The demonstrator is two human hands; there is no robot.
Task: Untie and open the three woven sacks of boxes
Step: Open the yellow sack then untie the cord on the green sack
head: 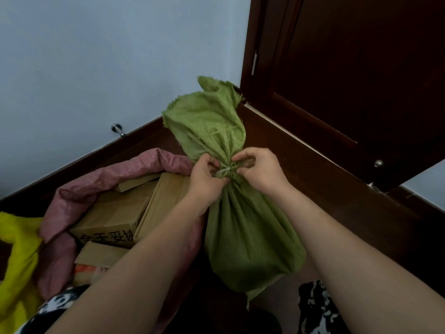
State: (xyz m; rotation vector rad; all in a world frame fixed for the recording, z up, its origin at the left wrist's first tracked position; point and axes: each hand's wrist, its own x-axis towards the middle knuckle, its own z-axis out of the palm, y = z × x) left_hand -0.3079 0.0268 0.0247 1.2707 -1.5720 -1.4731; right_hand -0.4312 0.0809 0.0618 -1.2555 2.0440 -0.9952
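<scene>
Pale blue walls (96, 56) and a dark wooden door (349, 68) frame the corner where we crouch over a tall green woven sack (240, 225), standing upright on the dark floor (325, 189) just right of centre. Our left hand (207, 177) and right hand (260, 172) are both pinched closed on the pale string tie (225, 171) cinching its neck, which is not yet undone. Beside it on the left, a pink woven sack (103, 182) already gapes open, showing brown cardboard boxes (115, 213) inside. A yellow woven sack (16, 261) sits at the left edge; we cannot tell whether it is tied. By our reckoning, one sack is opened and one is under way.
</scene>
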